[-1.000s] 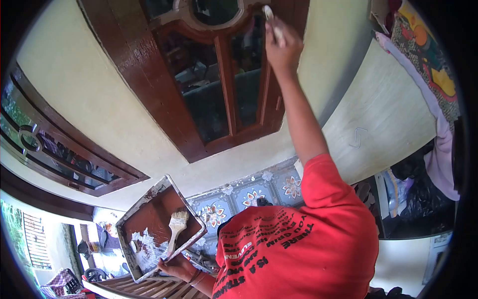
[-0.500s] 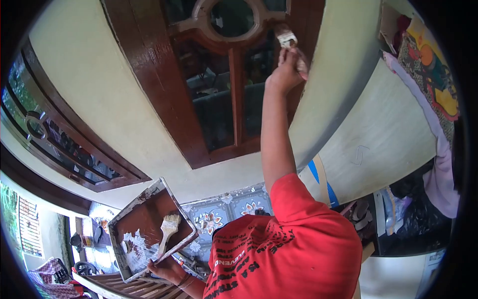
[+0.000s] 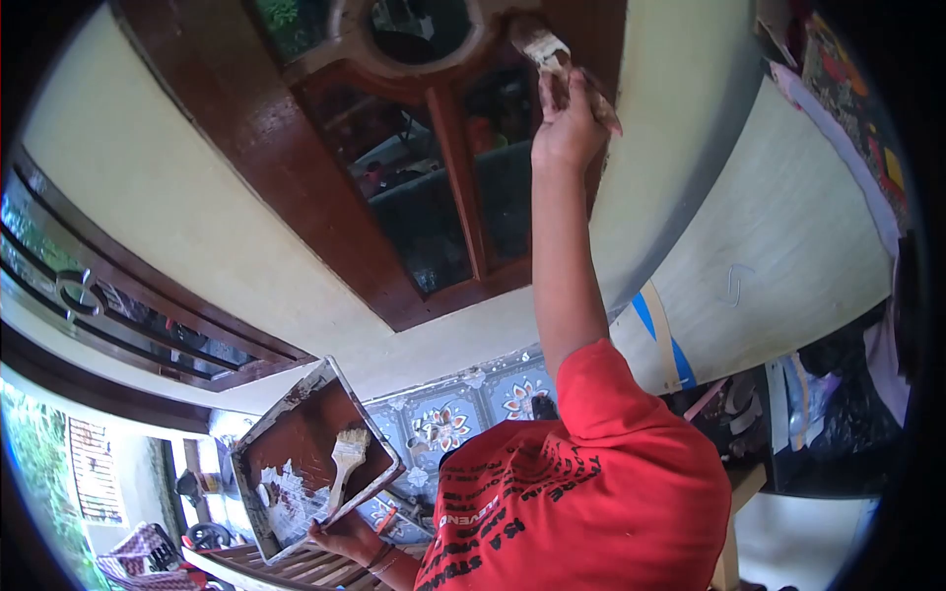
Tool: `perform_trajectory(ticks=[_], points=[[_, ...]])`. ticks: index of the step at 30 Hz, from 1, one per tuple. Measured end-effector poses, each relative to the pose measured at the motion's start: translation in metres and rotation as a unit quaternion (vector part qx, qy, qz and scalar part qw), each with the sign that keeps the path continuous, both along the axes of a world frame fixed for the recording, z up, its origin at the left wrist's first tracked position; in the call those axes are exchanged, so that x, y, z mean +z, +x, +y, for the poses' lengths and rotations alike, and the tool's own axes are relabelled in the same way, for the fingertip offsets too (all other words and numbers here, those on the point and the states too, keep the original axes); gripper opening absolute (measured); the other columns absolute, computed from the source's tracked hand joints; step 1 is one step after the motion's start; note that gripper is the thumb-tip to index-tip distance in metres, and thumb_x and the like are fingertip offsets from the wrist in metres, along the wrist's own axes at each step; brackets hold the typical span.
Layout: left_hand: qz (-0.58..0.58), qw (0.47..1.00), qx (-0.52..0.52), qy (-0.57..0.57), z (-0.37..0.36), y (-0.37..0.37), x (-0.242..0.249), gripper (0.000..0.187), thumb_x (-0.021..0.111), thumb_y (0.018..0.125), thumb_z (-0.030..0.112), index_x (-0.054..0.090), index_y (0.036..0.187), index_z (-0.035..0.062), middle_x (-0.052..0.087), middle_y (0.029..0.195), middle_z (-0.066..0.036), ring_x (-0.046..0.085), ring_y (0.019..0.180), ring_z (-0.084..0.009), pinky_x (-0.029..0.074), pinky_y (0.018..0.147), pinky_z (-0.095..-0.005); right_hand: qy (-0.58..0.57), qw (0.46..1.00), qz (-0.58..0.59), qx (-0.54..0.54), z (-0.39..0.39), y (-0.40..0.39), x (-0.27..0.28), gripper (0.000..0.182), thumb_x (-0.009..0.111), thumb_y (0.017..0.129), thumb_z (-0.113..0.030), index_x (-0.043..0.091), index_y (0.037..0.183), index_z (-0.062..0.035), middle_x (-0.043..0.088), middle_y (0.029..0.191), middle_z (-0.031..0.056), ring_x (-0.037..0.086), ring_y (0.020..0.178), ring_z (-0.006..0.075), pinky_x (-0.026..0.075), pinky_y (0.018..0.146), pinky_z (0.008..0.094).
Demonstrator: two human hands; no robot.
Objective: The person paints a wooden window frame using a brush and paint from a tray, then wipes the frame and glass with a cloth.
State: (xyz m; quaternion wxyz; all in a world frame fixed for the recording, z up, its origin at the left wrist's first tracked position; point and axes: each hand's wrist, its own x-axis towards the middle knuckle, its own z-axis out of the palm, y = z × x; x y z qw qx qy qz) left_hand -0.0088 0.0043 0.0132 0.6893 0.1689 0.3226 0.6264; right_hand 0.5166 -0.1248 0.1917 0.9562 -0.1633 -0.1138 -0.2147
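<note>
My right hand (image 3: 574,116) is raised at the upper middle, its fingers closed round the handle of a paint brush (image 3: 542,49). The bristles touch the brown wooden window frame (image 3: 367,258) beside the round pane. Low on the left, my left hand (image 3: 347,538) grips the near edge of a paint tray (image 3: 386,475) with brown paint in it. A second brush (image 3: 349,455) lies in the tray, its handle pointing toward my left hand. Part of that hand is hidden beneath the tray.
A second brown window (image 3: 128,305) is on the left wall. Patterned blue-grey tiles (image 3: 443,426) show below the cream wall. A wooden slatted bench (image 3: 296,569) stands under the tray. Black plastic bags (image 3: 855,404) and cloths are at the right.
The brush in my right hand has moved slightly left and up along the frame. The view has shifted, and the tray in my left hand appears slightly farther right and lower.
</note>
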Motion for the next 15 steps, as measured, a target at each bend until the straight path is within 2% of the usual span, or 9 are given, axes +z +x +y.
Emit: perform_trajectory(ticks=[1, 2, 3, 5, 8, 11, 12, 13, 15], points=[[-0.011, 1.0, -0.018, 0.004, -0.004, 0.004, 0.012, 0.021, 0.063, 0.071, 0.026, 0.056, 0.082, 0.01, 0.06, 0.091, -0.014, 0.057, 0.085, -0.0269, 0.046, 0.078, -0.0412, -0.006, 1.0, 0.001, -0.016, -0.003, -0.005, 0.006, 0.011, 0.056, 0.082, 0.001, 0.051, 0.092, 0.001, 0.056, 0.091, 0.0129, 0.06, 0.082, 0.0255, 0.055, 0.072, 0.0314], [-0.022, 0.999, 0.024, -0.009, -0.014, 0.014, 0.021, 0.019, 0.063, 0.072, 0.026, 0.056, 0.08, 0.0104, 0.06, 0.083, -0.012, 0.058, 0.075, -0.0244, 0.048, 0.072, -0.0384, 0.003, 1.0, -0.008, -0.021, -0.002, -0.012, 0.006, 0.011, 0.057, 0.082, 0.001, 0.051, 0.091, 0.0, 0.056, 0.089, 0.0117, 0.06, 0.078, 0.0239, 0.055, 0.069, 0.0298], [-0.029, 0.999, 0.016, -0.014, -0.012, 0.008, 0.015, 0.017, 0.062, 0.072, 0.025, 0.056, 0.078, 0.0107, 0.06, 0.081, -0.012, 0.058, 0.072, -0.0242, 0.049, 0.07, -0.0373, -0.008, 1.0, -0.011, 0.002, 0.002, -0.029, 0.005, 0.011, 0.058, 0.081, 0.0, 0.051, 0.09, -0.0003, 0.056, 0.09, 0.012, 0.06, 0.074, 0.0219, 0.055, 0.067, 0.0289], [-0.046, 0.999, -0.017, -0.01, -0.004, -0.007, -0.003, 0.016, 0.062, 0.072, 0.024, 0.056, 0.077, 0.0105, 0.06, 0.085, -0.014, 0.058, 0.076, -0.0263, 0.048, 0.073, -0.0385, -0.059, 0.996, -0.058, -0.022, 0.016, -0.043, -0.015, 0.012, 0.059, 0.082, -0.002, 0.05, 0.089, 0.0007, 0.055, 0.092, 0.0106, 0.059, 0.08, 0.018, 0.055, 0.071, 0.0269], [-0.052, 0.998, -0.018, -0.037, -0.012, 0.0, 0.01, 0.014, 0.061, 0.071, 0.022, 0.056, 0.075, 0.0103, 0.059, 0.086, -0.016, 0.058, 0.078, -0.0271, 0.047, 0.075, -0.0389, -0.109, 0.994, -0.027, -0.005, 0.028, -0.08, -0.02, 0.011, 0.057, 0.083, -0.001, 0.05, 0.091, 0.0039, 0.055, 0.095, 0.0111, 0.058, 0.085, 0.0174, 0.054, 0.077, 0.0308], [-0.082, 0.996, -0.032, -0.033, -0.005, -0.015, -0.004, 0.014, 0.062, 0.069, 0.021, 0.056, 0.075, 0.0101, 0.059, 0.085, -0.016, 0.058, 0.077, -0.0269, 0.047, 0.075, -0.0383, -0.121, 0.991, -0.006, 0.053, 0.04, -0.128, -0.029, 0.015, 0.061, 0.083, -0.007, 0.053, 0.093, 0.0014, 0.058, 0.09, 0.0083, 0.059, 0.081, 0.013, 0.052, 0.071, 0.025], [-0.074, 0.996, -0.029, -0.036, -0.013, -0.001, 0.012, 0.015, 0.063, 0.068, 0.021, 0.056, 0.075, 0.0101, 0.059, 0.086, -0.016, 0.057, 0.078, -0.0268, 0.047, 0.075, -0.0379, -0.172, 0.979, 0.016, 0.107, 0.044, -0.148, -0.039, 0.019, 0.062, 0.082, -0.008, 0.053, 0.096, 0.0015, 0.058, 0.092, 0.0095, 0.06, 0.081, 0.0151, 0.053, 0.071, 0.0267], [-0.074, 0.996, -0.04, -0.024, -0.011, -0.008, 0.003, 0.017, 0.062, 0.069, 0.023, 0.054, 0.076, 0.0099, 0.058, 0.084, -0.015, 0.057, 0.077, -0.0261, 0.047, 0.075, -0.0382, -0.223, 0.961, 0.035, 0.162, 0.047, -0.17, -0.047, 0.023, 0.064, 0.081, -0.009, 0.053, 0.099, 0.0016, 0.058, 0.094, 0.0107, 0.061, 0.082, 0.0172, 0.054, 0.071, 0.0284], [-0.062, 0.997, -0.043, -0.023, -0.017, 0.0, 0.012, 0.019, 0.062, 0.07, 0.024, 0.052, 0.078, 0.0099, 0.057, 0.078, -0.013, 0.056, 0.074, -0.0248, 0.047, 0.074, -0.0377, -0.334, 0.895, -0.078, 0.286, 0.059, -0.205, -0.074, 0.02, 0.064, 0.082, -0.011, 0.056, 0.096, 0.0013, 0.062, 0.084, 0.0083, 0.062, 0.073, 0.0125, 0.052, 0.064, 0.0239]])
